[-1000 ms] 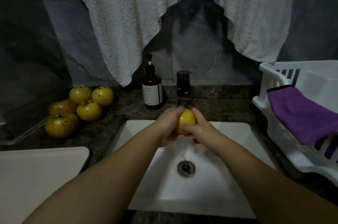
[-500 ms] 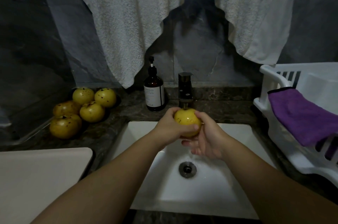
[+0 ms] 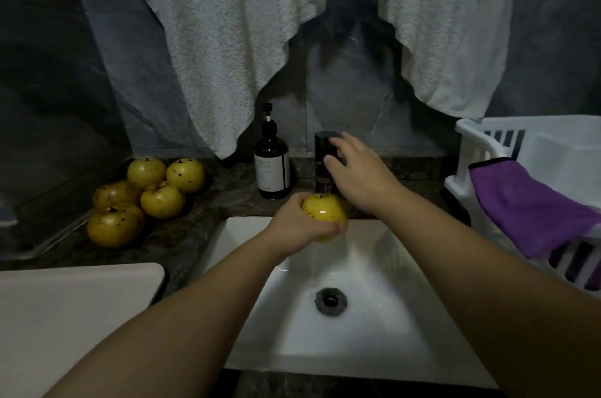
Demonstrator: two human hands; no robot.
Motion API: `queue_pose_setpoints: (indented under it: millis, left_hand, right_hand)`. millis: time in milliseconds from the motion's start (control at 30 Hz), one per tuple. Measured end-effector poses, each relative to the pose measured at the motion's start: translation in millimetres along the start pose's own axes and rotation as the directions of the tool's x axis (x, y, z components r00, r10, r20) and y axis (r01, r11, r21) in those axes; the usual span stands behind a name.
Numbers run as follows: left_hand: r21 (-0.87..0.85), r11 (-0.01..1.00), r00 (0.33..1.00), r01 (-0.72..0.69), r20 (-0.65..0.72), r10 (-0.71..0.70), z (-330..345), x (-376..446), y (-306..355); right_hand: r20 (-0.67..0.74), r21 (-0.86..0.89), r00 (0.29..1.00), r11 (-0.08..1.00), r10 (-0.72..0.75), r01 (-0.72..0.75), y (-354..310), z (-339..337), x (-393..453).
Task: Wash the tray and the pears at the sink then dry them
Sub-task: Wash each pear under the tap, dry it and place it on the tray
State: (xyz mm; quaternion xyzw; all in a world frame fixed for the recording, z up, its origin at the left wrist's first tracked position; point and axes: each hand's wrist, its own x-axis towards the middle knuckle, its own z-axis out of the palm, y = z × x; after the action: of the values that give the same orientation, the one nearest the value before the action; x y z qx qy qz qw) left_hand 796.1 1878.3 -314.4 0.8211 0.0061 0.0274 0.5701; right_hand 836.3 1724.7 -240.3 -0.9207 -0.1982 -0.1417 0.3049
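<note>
The fingers (image 3: 328, 228) of the left hand (image 3: 299, 223) curl round a yellow pear (image 3: 325, 213), gripping it over the back of the white sink (image 3: 400, 316), just below the dark faucet (image 3: 323, 153). To the right, the right hand (image 3: 356, 174) is off the fruit, its fingers spread and loosely bent over the faucet top, touching or all but touching it; I cannot tell which.

On the surface (image 3: 224, 199) at far left five more pears (image 3: 148, 199) sit bunched by the wall, a pale tray (image 3: 65, 306) lies nearer the person, and a brown pump bottle (image 3: 272, 166) stands beside the faucet. At far right a purple cloth (image 3: 527, 209) hangs over a white rack (image 3: 481, 150).

The pear lies just below and left of the right hand, roundish, stalk end up. The purple cloth for drying lies on the right hand's side.

A second ago both hands cupped the pear; half a second ago the right hand had dropped beneath it; now it has risen to the faucet, probably to shut off the water.
</note>
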Motion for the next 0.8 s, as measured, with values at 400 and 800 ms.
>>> queue_pose_setpoints:
  millis: [400,800]
  left_hand:
    - [0.06,0.998,0.999,0.002,0.047,-0.005,-1,-16,7]
    - [0.046,0.984,0.923,0.171,0.341,-0.177,-10,-54,29]
  right_hand:
    - [-0.009,0.002,0.991,0.991,-0.132,0.132,6,-22,-48]
    - [0.298,-0.297,0.93,0.905,-0.214,0.303,35,-11,-105]
